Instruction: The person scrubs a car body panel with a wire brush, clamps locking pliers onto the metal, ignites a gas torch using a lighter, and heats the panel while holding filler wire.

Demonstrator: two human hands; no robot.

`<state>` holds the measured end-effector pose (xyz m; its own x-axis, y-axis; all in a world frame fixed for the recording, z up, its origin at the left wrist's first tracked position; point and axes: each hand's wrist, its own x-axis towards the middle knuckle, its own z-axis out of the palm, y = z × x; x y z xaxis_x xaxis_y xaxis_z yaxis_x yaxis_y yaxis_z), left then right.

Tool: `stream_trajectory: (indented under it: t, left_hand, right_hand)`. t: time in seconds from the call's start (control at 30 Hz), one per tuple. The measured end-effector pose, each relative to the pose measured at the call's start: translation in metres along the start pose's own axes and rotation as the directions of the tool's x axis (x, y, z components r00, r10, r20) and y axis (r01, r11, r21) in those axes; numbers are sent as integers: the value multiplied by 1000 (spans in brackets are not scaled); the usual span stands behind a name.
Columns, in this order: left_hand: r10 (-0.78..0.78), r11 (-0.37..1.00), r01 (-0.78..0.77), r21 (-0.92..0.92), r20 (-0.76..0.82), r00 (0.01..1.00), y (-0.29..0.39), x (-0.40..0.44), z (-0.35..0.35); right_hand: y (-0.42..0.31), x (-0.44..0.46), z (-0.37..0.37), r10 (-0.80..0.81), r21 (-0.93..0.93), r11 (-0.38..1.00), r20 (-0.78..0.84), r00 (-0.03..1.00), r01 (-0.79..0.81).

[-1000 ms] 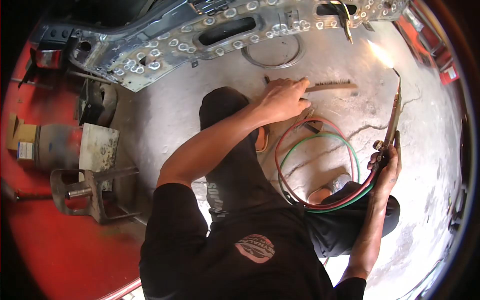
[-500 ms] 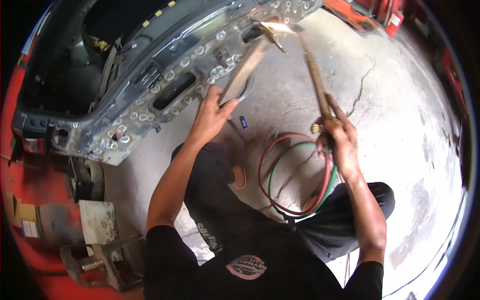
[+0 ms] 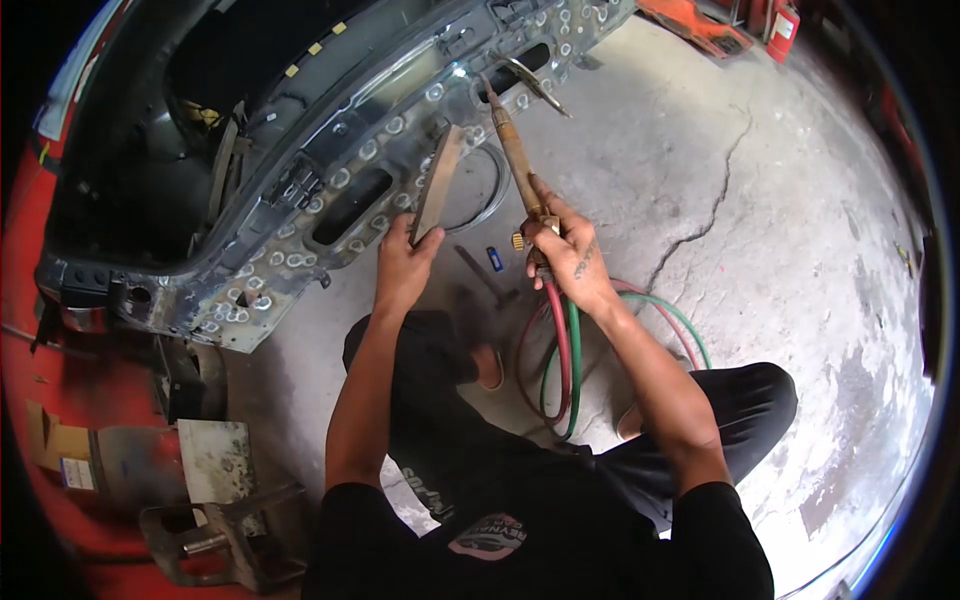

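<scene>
My left hand grips the lower end of a wire brush, its flat wooden back showing and its far end close to the metal car panel. Wrapped round the brass torch is my right hand. The torch tip reaches the panel's upper part, beside a bright bluish spot. Red and green hoses run down from the torch handle. A clamp-like tool hangs at the panel's oblong opening. Round weld-like marks dot the panel.
On the floor lie a wire coil, a small blue item and a hammer-like tool. A metal bracket and a cardboard box are at the left. A red extinguisher stands at the upper right.
My left hand has picked up the brush from the floor and raised it to the panel. My right hand has brought the torch leftward to the panel; the large flame now shows as a small bright spot.
</scene>
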<state>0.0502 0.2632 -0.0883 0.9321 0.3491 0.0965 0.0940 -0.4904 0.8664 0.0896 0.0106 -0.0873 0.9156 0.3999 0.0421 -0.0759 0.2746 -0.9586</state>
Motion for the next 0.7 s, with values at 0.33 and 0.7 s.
stream_trajectory:
  t: [0.33,0.7]
  left_hand:
    - [-5,1000,6,24,-32,999,-5,1,4]
    - [-70,997,71,42,-10,997,5,3,11]
  right_hand:
    - [12,12,-6,17,52,999,15,1000,-17]
    - [21,14,-9,38,86,996,4,999,-39]
